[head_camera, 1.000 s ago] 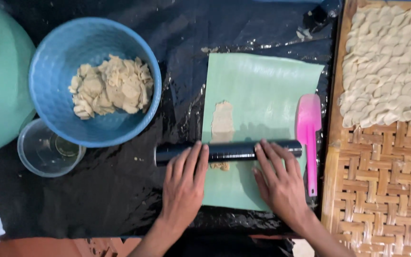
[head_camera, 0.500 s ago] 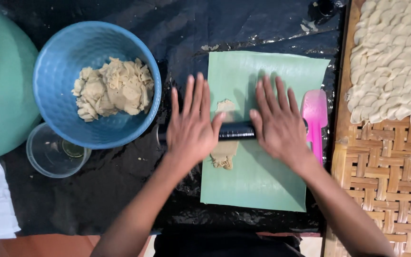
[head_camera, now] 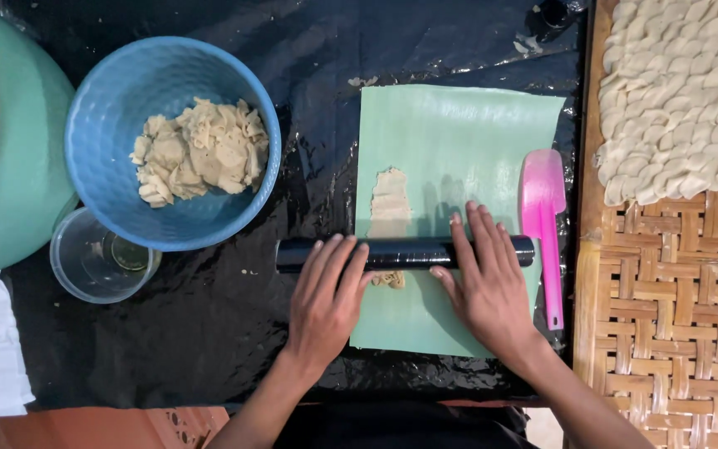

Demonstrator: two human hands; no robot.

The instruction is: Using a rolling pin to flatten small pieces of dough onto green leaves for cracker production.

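Resting flat on the black rolling pin (head_camera: 405, 252), the left hand (head_camera: 323, 301) and the right hand (head_camera: 487, 281) press with fingers extended and slightly spread, palms down, neither one curled around the cylinder; the pin lies crosswise over the lower part of a pale green sheet (head_camera: 450, 208), with a narrow strip of beige dough (head_camera: 390, 204) running out from beneath it on the far side and a small ragged end showing on the near side; judged from this, even pressure from both palms and a straight line of travel would keep the strip uniform in thickness; the pin is smooth, glossy and round; the dough is matt with rough edges; a pink silicone spatula (head_camera: 542, 216) lies just beside the right hand, along the sheet's right edge; beneath everything is crinkled black plastic film (head_camera: 209, 333); to the left stand a clear plastic cup (head_camera: 97, 258) and, touching it, a blue bowl (head_camera: 93, 150) holding crumbly dough scraps; at far right a woven tray (head_camera: 666, 316) carries many small pale, curled dough pieces (head_camera: 683, 91).
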